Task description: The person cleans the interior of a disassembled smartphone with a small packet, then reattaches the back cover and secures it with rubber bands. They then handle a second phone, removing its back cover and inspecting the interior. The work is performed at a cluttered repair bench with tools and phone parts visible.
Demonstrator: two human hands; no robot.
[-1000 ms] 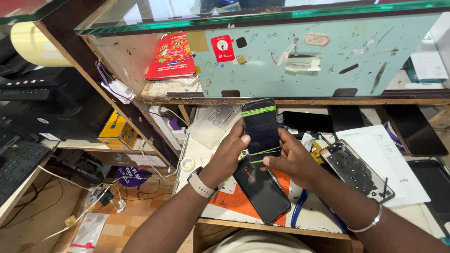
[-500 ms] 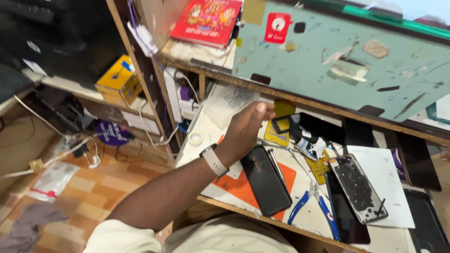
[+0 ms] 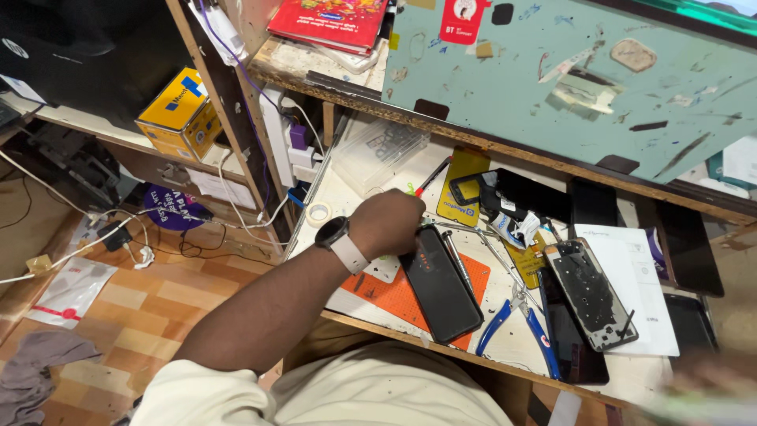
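Left hand [image 3: 388, 223] reaches across the cluttered surface [image 3: 339, 189], fingers curled loosely downward at the top edge of a black phone [image 3: 440, 280]; the fingertips are hidden behind the knuckles, so whether they pinch anything cannot be told. A dark smartwatch [image 3: 334, 233] with a pale strap sits on that wrist. Right hand appears only as a blur at the lower right corner; its state cannot be told.

The black phone lies face up, tilted, on an orange mat [image 3: 410, 296] near the front edge of the surface. A slim metal screwdriver [image 3: 457, 260] lies just beside the phone's right side. Blue-handled pliers [image 3: 520, 323] rest to the right of the mat. An opened phone frame [image 3: 590, 293] lies partly on a white paper sheet [image 3: 639, 292]. A roll of tape [image 3: 318, 213] sits left of the hand. A clear plastic case [image 3: 382, 154] lies behind it. A yellow box [image 3: 180, 114] stands on the side shelf.
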